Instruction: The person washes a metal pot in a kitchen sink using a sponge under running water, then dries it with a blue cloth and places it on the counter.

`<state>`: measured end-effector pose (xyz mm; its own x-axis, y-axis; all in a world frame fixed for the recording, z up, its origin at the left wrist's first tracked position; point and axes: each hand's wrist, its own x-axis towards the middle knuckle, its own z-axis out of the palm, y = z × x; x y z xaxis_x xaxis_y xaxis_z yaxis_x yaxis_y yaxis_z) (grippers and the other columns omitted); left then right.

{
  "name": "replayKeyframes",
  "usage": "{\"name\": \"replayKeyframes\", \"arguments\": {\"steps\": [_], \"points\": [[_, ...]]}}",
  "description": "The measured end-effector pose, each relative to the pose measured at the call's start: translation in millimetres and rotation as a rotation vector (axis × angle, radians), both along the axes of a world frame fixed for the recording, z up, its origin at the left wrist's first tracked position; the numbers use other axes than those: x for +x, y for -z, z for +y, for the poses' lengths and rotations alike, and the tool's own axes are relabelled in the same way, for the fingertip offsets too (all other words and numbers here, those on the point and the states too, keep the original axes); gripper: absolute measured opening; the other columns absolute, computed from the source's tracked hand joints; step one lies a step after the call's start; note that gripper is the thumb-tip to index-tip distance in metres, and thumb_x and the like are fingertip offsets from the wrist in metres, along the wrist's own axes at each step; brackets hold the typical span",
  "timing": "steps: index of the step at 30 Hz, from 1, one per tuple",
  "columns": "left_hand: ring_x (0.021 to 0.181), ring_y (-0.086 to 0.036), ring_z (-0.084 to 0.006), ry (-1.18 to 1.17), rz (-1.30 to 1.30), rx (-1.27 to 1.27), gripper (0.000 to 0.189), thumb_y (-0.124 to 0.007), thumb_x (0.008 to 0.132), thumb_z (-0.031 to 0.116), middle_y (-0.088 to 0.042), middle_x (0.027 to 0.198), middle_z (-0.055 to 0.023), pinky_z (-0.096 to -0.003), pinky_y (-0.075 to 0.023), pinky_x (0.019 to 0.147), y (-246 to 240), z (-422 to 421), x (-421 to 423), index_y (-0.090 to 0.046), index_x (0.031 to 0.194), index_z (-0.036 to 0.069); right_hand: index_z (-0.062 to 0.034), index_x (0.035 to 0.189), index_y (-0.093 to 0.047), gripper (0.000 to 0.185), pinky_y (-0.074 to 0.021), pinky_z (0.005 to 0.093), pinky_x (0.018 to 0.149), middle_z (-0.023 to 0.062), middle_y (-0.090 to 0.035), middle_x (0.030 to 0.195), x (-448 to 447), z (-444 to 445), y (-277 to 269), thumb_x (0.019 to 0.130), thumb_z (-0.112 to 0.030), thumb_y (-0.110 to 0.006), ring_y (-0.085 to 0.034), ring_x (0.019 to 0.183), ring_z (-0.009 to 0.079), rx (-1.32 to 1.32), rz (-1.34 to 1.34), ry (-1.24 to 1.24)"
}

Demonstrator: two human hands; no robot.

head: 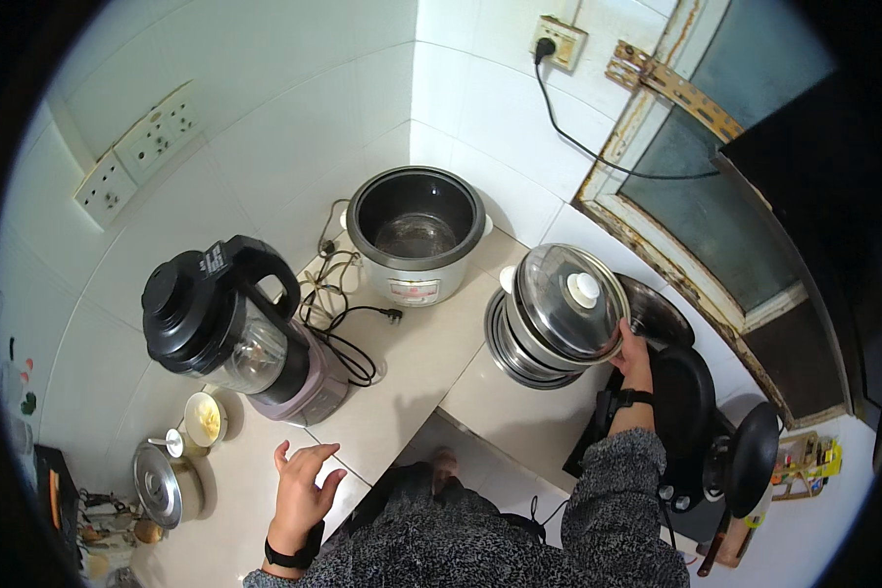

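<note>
My right hand (631, 349) grips the right side of a lidded steel pot (533, 323), its fingers at the rim below the steel lid (569, 294) with a white knob. The pot rests on or just above stacked steel basins (494, 334); the exact contact is hidden. My left hand (306, 478) is held over the tiled counter with fingers apart and nothing in it. Near it stands a blender (246, 331) with a black lid and a pinkish base. In the corner is a rice cooker (417, 220) without a lid, its inside dark and bare.
Black cables (345, 353) lie between blender and cooker. A bowl with yellow contents (206, 419) and a lidded metal pot (163, 485) stand at the left. Black pans (680, 397) and a wok (753, 459) are at the right, beside a rusty window frame (676, 253).
</note>
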<state>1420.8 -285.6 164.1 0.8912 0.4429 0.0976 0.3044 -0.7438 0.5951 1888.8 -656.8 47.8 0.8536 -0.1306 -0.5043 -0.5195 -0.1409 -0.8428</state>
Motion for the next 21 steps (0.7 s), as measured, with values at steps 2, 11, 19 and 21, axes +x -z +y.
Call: {"name": "replayKeyframes", "arguments": {"steps": [2,11,19,21], "points": [[0.091,-0.059,-0.0204,-0.034,-0.005,0.001,0.032,-0.07,0.072,0.012,-0.064,0.094,-0.0047,-0.0483,-0.022,0.101,2,0,-4,-0.06,0.102,0.01,-0.004,0.098,-0.055,0.043,-0.0504,0.0381,0.057,0.007,-0.062,0.079,-3,3,-9,0.086,-0.045,-0.054,-0.062,0.073,0.0222,-0.078,-0.093,-0.044],[0.091,-0.06,-0.0195,-0.14,-0.019,0.006,0.032,-0.071,0.072,0.011,-0.064,0.094,-0.0039,-0.0485,-0.0223,0.101,0,-2,-19,-0.06,0.102,0.01,-0.0057,0.081,-0.053,0.024,-0.04,0.0288,0.038,0.0042,-0.052,0.063,14,95,-98,0.09,-0.028,-0.051,-0.051,0.046,0.0164,0.251,-0.416,-0.263],[0.091,-0.06,-0.0186,-0.379,0.01,0.101,0.035,-0.071,0.069,0.006,-0.064,0.094,-0.0037,-0.0473,-0.0224,0.102,-12,-12,-53,-0.06,0.102,0.01,-0.0009,0.08,-0.056,0.025,-0.0449,0.037,0.037,0.0089,-0.055,0.068,65,287,-84,0.086,-0.025,-0.051,-0.055,0.05,0.0229,0.19,-0.353,-0.43],[0.09,-0.06,-0.0191,-0.454,0.022,0.125,0.036,-0.071,0.068,0.007,-0.064,0.093,-0.0038,-0.0472,-0.0235,0.1,-12,-18,-63,-0.06,0.102,0.01,-0.0004,0.08,-0.057,0.024,-0.0465,0.0375,0.037,0.0098,-0.057,0.07,71,321,-74,0.085,-0.023,-0.05,-0.057,0.051,0.0239,0.133,-0.354,-0.475]]}}
